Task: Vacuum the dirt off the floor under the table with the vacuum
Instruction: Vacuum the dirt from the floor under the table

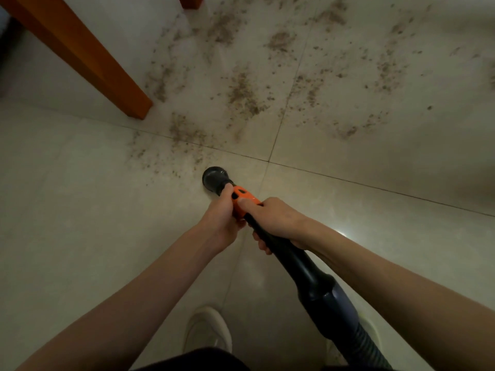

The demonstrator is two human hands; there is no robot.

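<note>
A black vacuum wand (297, 266) with an orange collar (242, 196) points down and away from me; its round black nozzle (214, 179) sits at the floor near a tile joint. My left hand (222, 218) grips the wand at the orange collar from the left. My right hand (276, 220) wraps the black tube just behind the collar, thumb on the orange part. Brown dirt (243, 92) lies scattered in patches over the pale tiles beyond the nozzle, nearest patch (184, 132) just ahead of it.
An orange-brown wooden table leg (88, 60) slants down to the floor at upper left, a second leg (190, 1) at the top edge. The ribbed vacuum hose (367, 344) runs off at bottom right. My shoe (207, 328) stands on the tiles below my arms.
</note>
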